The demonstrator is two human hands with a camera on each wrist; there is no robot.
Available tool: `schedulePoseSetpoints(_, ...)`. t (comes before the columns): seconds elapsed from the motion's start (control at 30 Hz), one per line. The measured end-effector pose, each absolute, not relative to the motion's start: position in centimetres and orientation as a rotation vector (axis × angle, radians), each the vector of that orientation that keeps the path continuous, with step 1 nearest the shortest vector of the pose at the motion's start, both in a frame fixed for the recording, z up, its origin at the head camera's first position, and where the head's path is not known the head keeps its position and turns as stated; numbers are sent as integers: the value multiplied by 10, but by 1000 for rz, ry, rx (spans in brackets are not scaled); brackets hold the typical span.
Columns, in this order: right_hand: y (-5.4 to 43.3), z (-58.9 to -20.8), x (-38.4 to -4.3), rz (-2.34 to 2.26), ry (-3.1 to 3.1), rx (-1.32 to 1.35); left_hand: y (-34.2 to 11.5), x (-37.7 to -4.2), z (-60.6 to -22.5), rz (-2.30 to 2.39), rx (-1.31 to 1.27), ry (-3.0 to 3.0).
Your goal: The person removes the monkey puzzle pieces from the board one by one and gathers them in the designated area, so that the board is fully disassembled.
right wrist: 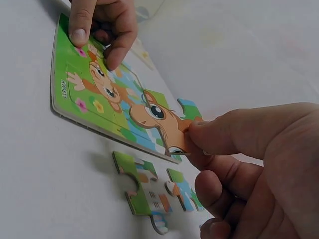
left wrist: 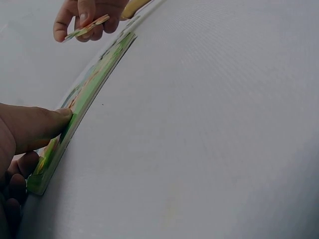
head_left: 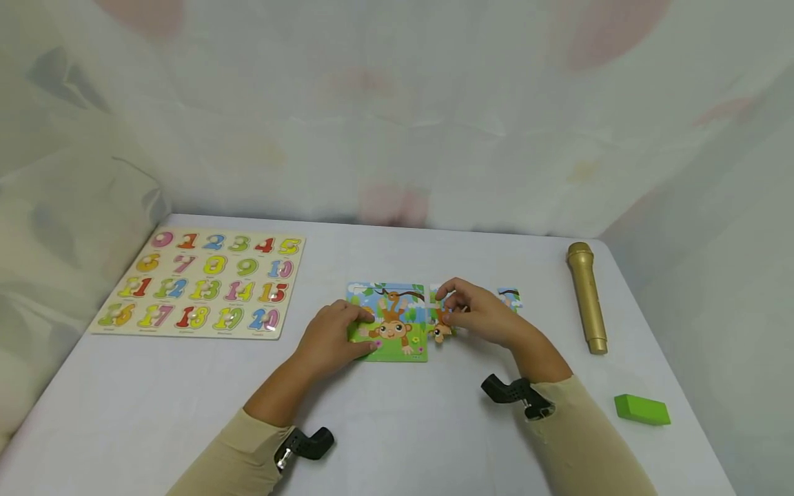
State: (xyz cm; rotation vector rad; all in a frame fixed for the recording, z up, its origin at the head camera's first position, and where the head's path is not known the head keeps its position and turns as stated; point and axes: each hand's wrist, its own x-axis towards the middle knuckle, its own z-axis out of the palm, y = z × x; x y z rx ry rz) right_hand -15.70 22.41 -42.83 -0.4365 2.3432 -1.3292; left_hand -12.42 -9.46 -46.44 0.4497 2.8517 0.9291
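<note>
Toward the middle of the table lies a monkey puzzle board (head_left: 391, 348), mostly green and blue. My left hand (head_left: 331, 337) rests on its left side, with the thumb and a finger touching the picture. Just off the board's right edge, my right hand (head_left: 484, 313) pinches a jigsaw piece (right wrist: 159, 117) between thumb and fingers. The piece shows part of a brown monkey's face, and in the right wrist view it is raised and tilted. Below it lie loose jigsaw pieces (right wrist: 142, 184), partly hidden by the right hand in the head view.
A wooden number board (head_left: 205, 289) with knobbed numerals lies at the left. One more jigsaw piece (head_left: 510, 297) sits beyond my right wrist. On the right are a gold microphone (head_left: 587, 296) and a green block (head_left: 642, 410). Pale cloth (head_left: 397, 138) hangs behind the table.
</note>
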Motion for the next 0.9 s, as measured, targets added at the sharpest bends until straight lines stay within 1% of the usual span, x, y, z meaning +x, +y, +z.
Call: schedulePoseSetpoints(0.9,263,-430,-141,-1258,2429,-361,-95,-125,-466,908,442,2844)
